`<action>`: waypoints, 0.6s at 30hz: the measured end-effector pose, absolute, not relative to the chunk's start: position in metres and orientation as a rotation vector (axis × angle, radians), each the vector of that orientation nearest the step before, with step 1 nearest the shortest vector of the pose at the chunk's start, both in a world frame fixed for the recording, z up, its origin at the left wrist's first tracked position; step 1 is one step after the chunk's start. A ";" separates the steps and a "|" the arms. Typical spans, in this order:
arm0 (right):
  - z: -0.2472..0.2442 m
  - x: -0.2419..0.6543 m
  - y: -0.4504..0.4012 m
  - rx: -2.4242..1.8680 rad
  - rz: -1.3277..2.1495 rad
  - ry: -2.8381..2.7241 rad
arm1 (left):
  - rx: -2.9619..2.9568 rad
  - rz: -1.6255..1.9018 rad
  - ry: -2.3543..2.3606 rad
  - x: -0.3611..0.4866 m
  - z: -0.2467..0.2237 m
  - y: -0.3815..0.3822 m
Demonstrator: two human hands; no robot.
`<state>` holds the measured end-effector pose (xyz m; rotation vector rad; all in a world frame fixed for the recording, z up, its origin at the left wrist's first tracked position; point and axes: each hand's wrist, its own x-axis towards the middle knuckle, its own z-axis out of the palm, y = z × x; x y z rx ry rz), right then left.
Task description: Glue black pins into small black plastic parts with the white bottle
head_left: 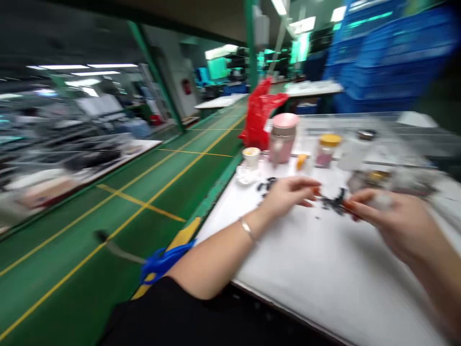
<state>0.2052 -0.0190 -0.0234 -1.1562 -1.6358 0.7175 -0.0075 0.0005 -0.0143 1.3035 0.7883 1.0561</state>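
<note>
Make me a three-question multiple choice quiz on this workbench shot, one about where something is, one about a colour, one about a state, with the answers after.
1. Where does the red plastic bag stand?
A. at the far left edge of the white table, behind the pink-lidded tumbler
B. on the green floor
C. under the right hand

2. What colour is the lid of the small jar?
A. blue
B. yellow
C. black

3. How is the left hand placed?
A. raised above the head
B. gripping the tumbler
C. low over the table, fingers by the small black parts

Answers: 1 A, the bag rises just behind the tumbler at the table's edge. 2 B, the cap shows yellow. 3 C, the left hand and the right hand meet at the black parts; blur hides the exact grip.
</note>
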 end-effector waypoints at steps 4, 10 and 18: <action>-0.009 0.214 -0.007 -1.097 1.123 -1.253 | 1.646 1.002 0.989 -0.010 -0.021 0.011; -0.001 0.201 -0.011 -1.047 1.218 -1.145 | 2.287 0.739 1.218 0.002 -0.026 0.001; -0.004 0.200 -0.009 -0.991 1.234 -1.163 | 2.516 0.494 1.234 0.006 -0.032 0.005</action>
